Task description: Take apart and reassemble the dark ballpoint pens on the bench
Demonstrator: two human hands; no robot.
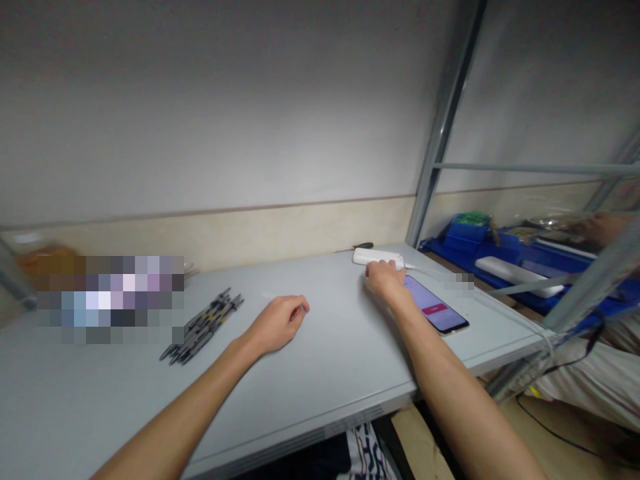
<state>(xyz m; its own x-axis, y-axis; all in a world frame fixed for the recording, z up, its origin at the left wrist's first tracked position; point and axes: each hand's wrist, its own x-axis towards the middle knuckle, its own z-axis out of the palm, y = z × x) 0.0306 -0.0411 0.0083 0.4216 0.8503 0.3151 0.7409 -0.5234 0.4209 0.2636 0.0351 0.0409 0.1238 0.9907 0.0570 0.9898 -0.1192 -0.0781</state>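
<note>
My left hand [280,325] rests on the grey-white tabletop [330,360] with its fingers curled closed; anything inside them is hidden. To its left lies a loose bundle of dark, slim pens [204,327] with a few yellowish parts. My right hand [384,279] reaches to the back right, its bent fingers closed at the near edge of a white oblong block [373,256] with a white cable. Beside that wrist a phone [436,305] lies face up, its screen lit lilac with a magenta button.
A screwdriver [364,247] lies behind the white block by the wall. Blurred-out items [110,293] stand at the left. Metal frame posts [435,147] border the right end. Beyond them are a blue-covered surface [500,257] with another white block and another person's hand [607,229].
</note>
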